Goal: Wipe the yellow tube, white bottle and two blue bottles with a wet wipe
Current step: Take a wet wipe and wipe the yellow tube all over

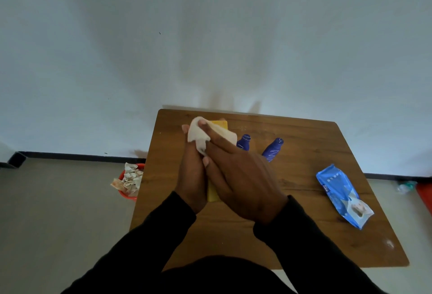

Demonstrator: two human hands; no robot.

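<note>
Above the wooden table [304, 235] I hold the yellow tube [214, 194] lengthwise between both hands; its far end [221, 123] sticks out past my fingers. My left hand [190, 176] grips the tube from the left. My right hand [240, 176] presses a white wet wipe [198, 136] against the tube's upper part. Two blue bottles stand behind my right hand, one [243, 142] partly hidden, the other [273, 150] to its right. The white bottle is not visible.
A blue wet wipe pack [342, 196] lies on the table's right side. A red bin [131, 180] full of crumpled wipes stands on the floor left of the table. A white wall rises behind the table. Something red [425, 196] lies at the right edge.
</note>
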